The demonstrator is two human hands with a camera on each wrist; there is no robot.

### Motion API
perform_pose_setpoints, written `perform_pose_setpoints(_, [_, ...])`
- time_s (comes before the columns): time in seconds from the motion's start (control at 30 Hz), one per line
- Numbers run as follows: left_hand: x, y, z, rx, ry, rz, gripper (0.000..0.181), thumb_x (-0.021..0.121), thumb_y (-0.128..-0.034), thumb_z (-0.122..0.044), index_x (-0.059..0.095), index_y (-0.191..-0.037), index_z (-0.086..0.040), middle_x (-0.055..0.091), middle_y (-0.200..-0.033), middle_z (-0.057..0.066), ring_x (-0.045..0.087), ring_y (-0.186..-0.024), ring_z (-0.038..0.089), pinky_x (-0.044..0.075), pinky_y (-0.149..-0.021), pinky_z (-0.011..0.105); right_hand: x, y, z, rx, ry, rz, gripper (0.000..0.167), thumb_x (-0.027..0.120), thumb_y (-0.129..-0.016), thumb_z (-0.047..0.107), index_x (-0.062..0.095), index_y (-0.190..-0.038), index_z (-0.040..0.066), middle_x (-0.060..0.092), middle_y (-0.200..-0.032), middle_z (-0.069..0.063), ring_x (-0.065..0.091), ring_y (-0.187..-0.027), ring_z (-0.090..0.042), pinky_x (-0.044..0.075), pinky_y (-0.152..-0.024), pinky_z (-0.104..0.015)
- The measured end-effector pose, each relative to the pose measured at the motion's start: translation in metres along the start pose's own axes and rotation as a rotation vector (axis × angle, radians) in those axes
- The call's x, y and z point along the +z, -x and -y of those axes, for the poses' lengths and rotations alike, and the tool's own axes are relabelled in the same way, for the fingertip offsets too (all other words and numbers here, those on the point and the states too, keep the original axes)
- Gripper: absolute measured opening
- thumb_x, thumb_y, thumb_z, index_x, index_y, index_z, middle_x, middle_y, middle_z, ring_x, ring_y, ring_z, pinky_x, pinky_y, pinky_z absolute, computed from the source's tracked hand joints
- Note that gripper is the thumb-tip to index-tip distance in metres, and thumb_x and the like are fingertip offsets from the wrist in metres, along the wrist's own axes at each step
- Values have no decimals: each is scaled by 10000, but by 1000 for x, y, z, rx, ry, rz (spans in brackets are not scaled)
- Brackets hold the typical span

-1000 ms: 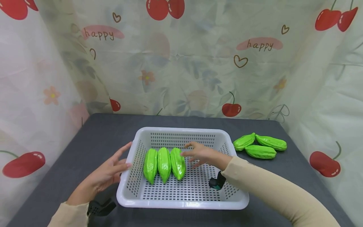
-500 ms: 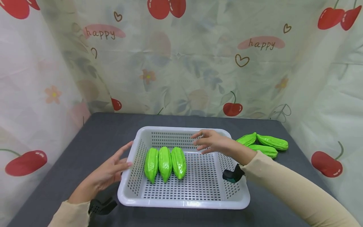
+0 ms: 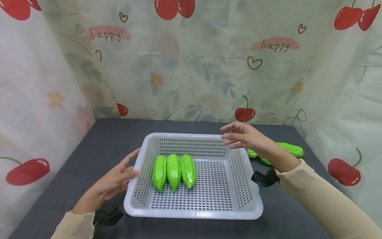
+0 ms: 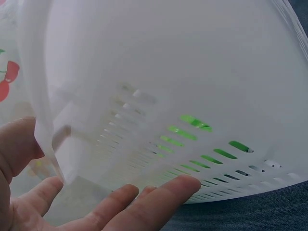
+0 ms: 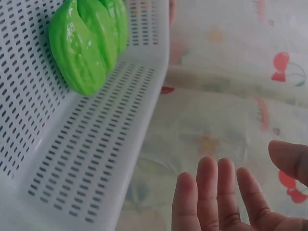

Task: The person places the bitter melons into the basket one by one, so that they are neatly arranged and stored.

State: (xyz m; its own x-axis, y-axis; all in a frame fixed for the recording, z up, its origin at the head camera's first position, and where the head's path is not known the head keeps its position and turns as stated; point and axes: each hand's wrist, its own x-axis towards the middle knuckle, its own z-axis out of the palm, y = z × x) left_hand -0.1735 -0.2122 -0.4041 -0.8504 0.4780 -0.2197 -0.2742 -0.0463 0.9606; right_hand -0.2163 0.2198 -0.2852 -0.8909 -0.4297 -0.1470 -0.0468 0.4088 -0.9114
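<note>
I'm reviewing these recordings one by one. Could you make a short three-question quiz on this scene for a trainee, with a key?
1. How many glossy, ridged, bright-green elongated pods lie in the white perforated rectangular plastic basket?
2. True or false: the person's bare right hand holds nothing.
3. Beside which part of the basket do other green pods lie on the flat dark grey tabletop?
A) its left side
B) its right side
C) its near side

Key: 1. three; 2. true; 3. B
</note>
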Motion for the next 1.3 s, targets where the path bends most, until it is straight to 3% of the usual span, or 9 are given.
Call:
perform_pose_setpoints(0.27, [0,0,0,1,-4,-2,857,554,-965,-69,-8,-1546,-355,263,-1519,305,603,-1146,407,499,-862,625,-22,17,-8,-55,-3,-62,451,567,-978,246,436,-1356,38,541,-1302,-186,622,-1120,-243,525,-955,-393])
perform_pose_setpoints(0.5, [0,1,0,2,-3,-4,859,552,-966,-66,-11,-1545,-357,277,-1520,290,605,-1144,406,498,-861,628,-44,30,-20,-124,-34,-97,328,497,-1013,239,464,-1324,143,538,-1259,-98,622,-1100,-161,534,-923,-292])
perform_pose_setpoints(0.8, [1,1,0,6,5,-3,852,553,-966,-64,3,-1545,-361,288,-1514,290,600,-1154,395,499,-867,624,-72,43,-49,-218,-254,-149,254,451,-1024,129,511,-1267,175,617,-1160,32,647,-1026,-95,557,-848,-237])
perform_pose_setpoints(1.07, [1,1,1,11,2,1,858,554,-962,-54,5,-1544,-362,276,-1520,287,598,-1155,401,496,-864,631,-84,58,-73,-231,-291,-266,254,458,-1020,111,505,-1260,178,654,-1101,66,669,-969,-79,562,-805,-214])
perform_pose_setpoints(1.3, [1,1,2,13,-2,-6,866,562,-958,-57,-1,-1546,-354,283,-1515,289,603,-1147,401,498,-862,628,-93,68,-98,-197,-343,-304,241,452,-1021,101,504,-1232,204,668,-1060,97,680,-943,-52,567,-772,-203])
